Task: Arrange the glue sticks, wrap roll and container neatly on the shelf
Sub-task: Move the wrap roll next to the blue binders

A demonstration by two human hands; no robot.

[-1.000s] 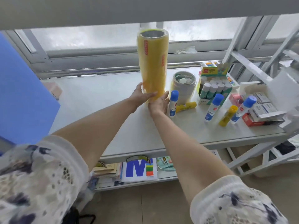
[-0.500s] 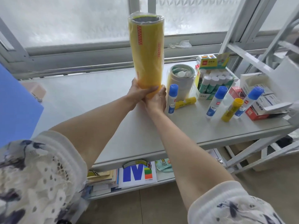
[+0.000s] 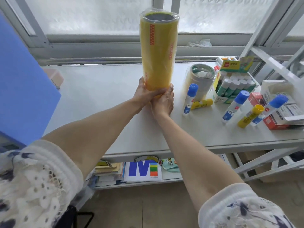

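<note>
A tall yellow wrap roll [image 3: 158,50] stands upright on the white shelf [image 3: 105,96]. My left hand [image 3: 144,94] and my right hand [image 3: 163,100] both clasp its bottom end. To its right stands a round clear container [image 3: 199,83] with small items inside. A blue-capped glue stick [image 3: 189,99] stands beside the container, and a yellow one [image 3: 201,104] lies flat at its foot. Further right, two blue-capped sticks [image 3: 234,106] [image 3: 269,107] and a yellow stick [image 3: 250,116] stand upright.
A green open box of white-capped glue sticks [image 3: 233,86] sits behind the loose sticks. Red and white small boxes [image 3: 279,112] crowd the shelf's right end. A blue panel [image 3: 21,83] stands at the left. Books and paper [image 3: 143,169] fill the lower shelf. A white frame [image 3: 276,63] rises at right.
The view has tilted and moved closer. Both hands have stayed clasped on the roll's base, and the roll stands upright at about the same spot on the shelf.
</note>
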